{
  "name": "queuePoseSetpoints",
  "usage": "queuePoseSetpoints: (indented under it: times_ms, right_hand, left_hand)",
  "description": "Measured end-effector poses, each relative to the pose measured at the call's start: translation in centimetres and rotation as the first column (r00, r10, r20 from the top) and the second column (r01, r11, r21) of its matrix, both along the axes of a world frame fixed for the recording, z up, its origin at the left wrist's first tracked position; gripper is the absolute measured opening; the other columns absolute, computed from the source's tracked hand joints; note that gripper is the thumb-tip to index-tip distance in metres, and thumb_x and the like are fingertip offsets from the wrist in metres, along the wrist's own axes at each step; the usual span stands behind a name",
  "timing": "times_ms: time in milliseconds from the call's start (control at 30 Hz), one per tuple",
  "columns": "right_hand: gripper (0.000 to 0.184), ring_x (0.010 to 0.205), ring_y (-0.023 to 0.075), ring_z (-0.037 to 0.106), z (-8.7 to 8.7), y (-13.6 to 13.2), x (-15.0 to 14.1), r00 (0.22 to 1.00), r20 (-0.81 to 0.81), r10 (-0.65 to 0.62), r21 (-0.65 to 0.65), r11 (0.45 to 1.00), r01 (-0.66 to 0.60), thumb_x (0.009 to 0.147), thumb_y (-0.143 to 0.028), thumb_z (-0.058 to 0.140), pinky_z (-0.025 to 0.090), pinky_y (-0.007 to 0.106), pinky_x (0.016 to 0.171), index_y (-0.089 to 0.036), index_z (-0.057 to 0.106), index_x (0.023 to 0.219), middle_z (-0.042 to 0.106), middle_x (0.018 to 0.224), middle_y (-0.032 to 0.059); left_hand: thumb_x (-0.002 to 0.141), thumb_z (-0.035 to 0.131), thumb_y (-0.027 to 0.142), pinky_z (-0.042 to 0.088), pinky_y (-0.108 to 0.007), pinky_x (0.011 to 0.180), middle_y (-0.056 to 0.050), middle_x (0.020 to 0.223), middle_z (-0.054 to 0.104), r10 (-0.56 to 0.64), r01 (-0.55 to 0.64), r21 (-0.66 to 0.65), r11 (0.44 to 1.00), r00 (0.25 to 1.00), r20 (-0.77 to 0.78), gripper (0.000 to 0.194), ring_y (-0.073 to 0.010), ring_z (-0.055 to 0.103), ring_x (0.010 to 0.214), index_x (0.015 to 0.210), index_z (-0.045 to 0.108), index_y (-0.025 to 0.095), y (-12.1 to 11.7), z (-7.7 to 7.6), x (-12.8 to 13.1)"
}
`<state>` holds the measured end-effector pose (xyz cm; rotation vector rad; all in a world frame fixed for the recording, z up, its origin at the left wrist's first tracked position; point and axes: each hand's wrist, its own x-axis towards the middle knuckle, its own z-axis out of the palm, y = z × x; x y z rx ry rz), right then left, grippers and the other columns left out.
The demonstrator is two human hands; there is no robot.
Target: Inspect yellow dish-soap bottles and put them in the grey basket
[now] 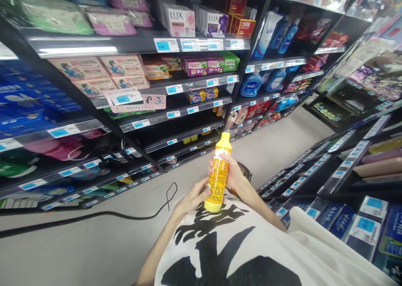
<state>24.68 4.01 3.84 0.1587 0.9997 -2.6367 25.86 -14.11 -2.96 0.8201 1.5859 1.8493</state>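
Holding a yellow bottle [219,173] in both hands, the wearer has it before the torso, just off the middle of the view toward 5 o'clock. As things lie now, it is in hand and clear of every shelf, with its cap [225,136] on; opening it or setting it down is not done. The bottle's long axis runs almost 12 to 6: cap just past 12 o'clock, away from the body, base just past 6, over the white shirt [251,244]. Printed text (too small to read) faces the wearer.

The right hand [233,171] wraps the upper half from 3 o'clock, thumb across the front, fingertips curling round the far edge. The left hand [194,197] meets the lower end from 8 o'clock, thumb in front, seemingly pinching it; its fingers behind are hidden. Beyond the right wrist, a dark rim [248,171] may be a basket's.
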Motion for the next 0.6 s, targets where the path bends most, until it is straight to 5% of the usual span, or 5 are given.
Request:
queuePoseSetpoints:
  times_ms: [600]
  right_hand:
    - [0.026, 0.065, 0.0189, 0.064, -0.06, 0.22, 0.07, 1.000, 0.011, 0.007, 0.003, 1.000, -0.007, 0.085, -0.039, 0.064, 0.056, 0.032, 0.059, -0.021, 0.059, 0.103, 0.064, 0.076, 0.0002]
  left_hand:
    - [0.095, 0.052, 0.062, 0.048, -0.038, 0.091, -0.011, 0.112, 0.067, -0.002, 0.002, -0.035, 0.999, 1.000, 0.001, 0.062, -0.0250, 0.059, 0.093, 0.136, 0.056, 0.016, 0.02, 0.10, -0.03]
